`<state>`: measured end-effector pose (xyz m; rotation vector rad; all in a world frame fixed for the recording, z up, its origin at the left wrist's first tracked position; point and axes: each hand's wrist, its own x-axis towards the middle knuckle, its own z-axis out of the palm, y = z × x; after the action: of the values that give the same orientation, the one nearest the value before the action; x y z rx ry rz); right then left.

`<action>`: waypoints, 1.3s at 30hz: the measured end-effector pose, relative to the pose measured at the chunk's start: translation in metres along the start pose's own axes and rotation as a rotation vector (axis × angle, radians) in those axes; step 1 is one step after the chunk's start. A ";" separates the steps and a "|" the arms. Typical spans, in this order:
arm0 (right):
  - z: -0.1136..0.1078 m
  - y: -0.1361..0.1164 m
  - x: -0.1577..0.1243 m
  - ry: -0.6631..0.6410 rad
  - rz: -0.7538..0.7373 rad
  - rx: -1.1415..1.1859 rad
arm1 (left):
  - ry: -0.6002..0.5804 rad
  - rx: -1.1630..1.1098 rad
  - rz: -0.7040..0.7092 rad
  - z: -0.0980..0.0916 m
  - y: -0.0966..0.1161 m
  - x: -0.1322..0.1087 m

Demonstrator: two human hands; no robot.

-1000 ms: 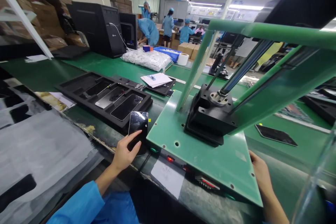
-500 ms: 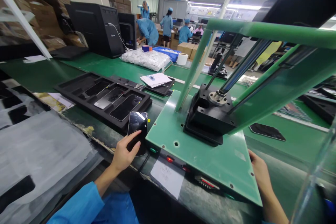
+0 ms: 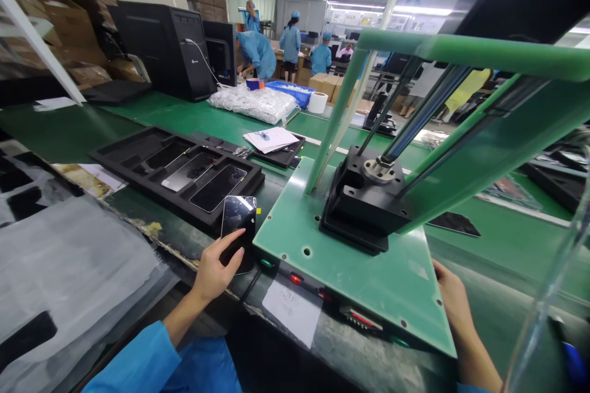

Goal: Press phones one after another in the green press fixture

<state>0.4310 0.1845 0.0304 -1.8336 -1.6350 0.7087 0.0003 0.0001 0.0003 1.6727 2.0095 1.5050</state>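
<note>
A dark, glossy phone (image 3: 238,212) with a yellow tab lies on the bench, left of a green press fixture (image 3: 295,239). Thumb and index finger of my left hand (image 3: 214,270) rest apart on its face; the other fingers are mostly hidden. A small white mark shows on the phone's surface. On the fixture's far right side is my right hand (image 3: 452,298), its fingers largely out of sight behind the base. A black block (image 3: 369,209) sits on the fixture under metal rods. A small red light (image 3: 295,279) glows on the front edge.
A black foam tray (image 3: 117,150) with several phone-like panels lies to the left. Behind it stand a computer tower (image 3: 157,49) and a bag of clear plastic (image 3: 253,103). Another dark panel (image 3: 456,223) lies on the green surface at right. Several people work farther back.
The dark panel on the right has slid left, and its near end is now partly behind the fixture. Both hands stay in place; the view has shifted slightly.
</note>
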 end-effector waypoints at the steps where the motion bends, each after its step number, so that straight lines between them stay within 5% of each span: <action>1: 0.000 0.000 0.000 -0.003 -0.005 -0.001 | 0.000 0.002 -0.003 0.000 0.000 0.000; 24: 0.003 0.010 0.004 -0.010 -0.061 -0.016 | 0.006 0.019 -0.026 0.001 -0.001 0.001; 32: 0.004 0.013 0.000 -0.019 -0.145 0.016 | -0.036 -0.005 -0.134 -0.001 -0.009 0.003; 39: 0.005 0.017 0.004 -0.005 -0.088 0.019 | 0.025 0.039 -0.099 -0.005 0.003 0.012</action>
<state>0.4398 0.1874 0.0146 -1.7360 -1.6958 0.6887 -0.0055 0.0063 0.0100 1.5503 2.1144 1.4694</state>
